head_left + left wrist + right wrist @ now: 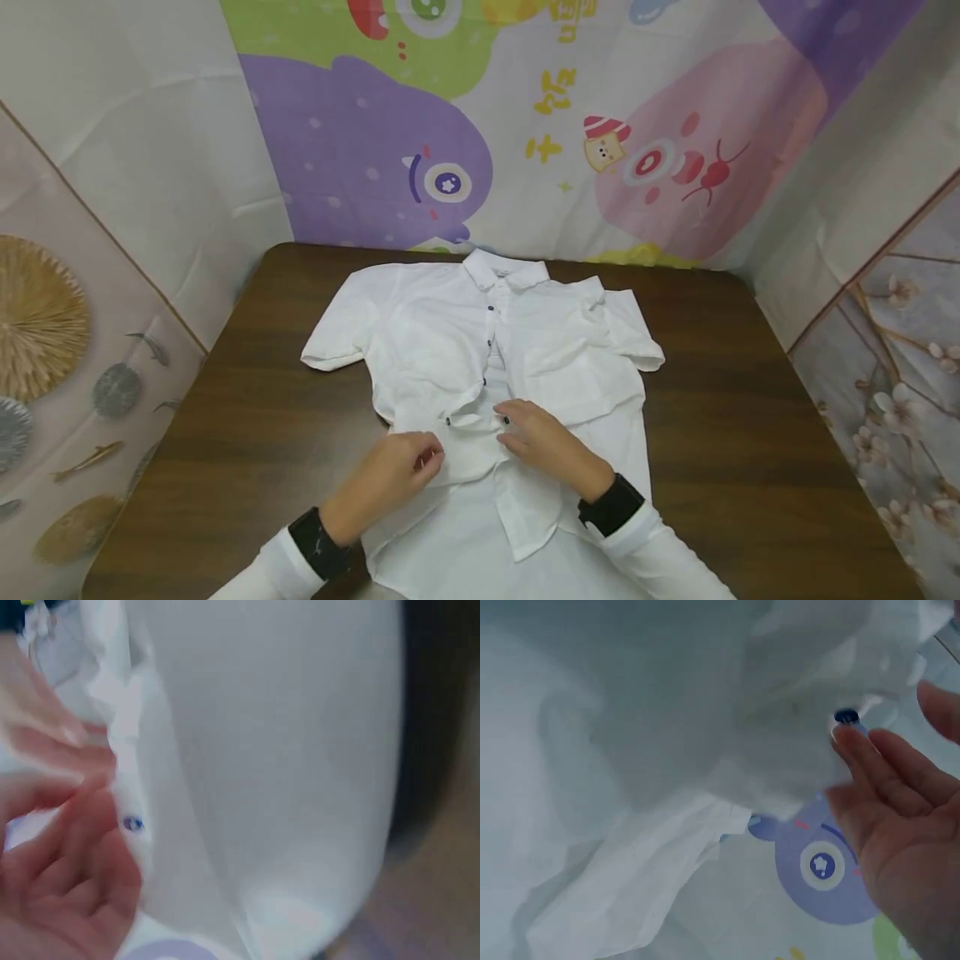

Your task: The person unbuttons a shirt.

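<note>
A white short-sleeved shirt [435, 350] lies front up with its collar away from me, the front parted down the middle. Small dark buttons run down its opening. My left hand [390, 483] holds the edge of the left front panel with curled fingers, just below a button [447, 421]; in the left wrist view the cloth partly hides them. My right hand [551, 442] is at the other front edge, thumb and forefinger either side of a dark button [506, 420]. In the right wrist view its fairly straight fingers [889, 776] touch the cloth beside that button [846, 716].
The shirt is spread on a dark brown wooden table [720, 433]. Behind the table hangs a cloth backdrop [375, 150] with cartoon figures. Patterned panels [885, 375] stand at both sides. Black bands [611, 504] circle both wrists.
</note>
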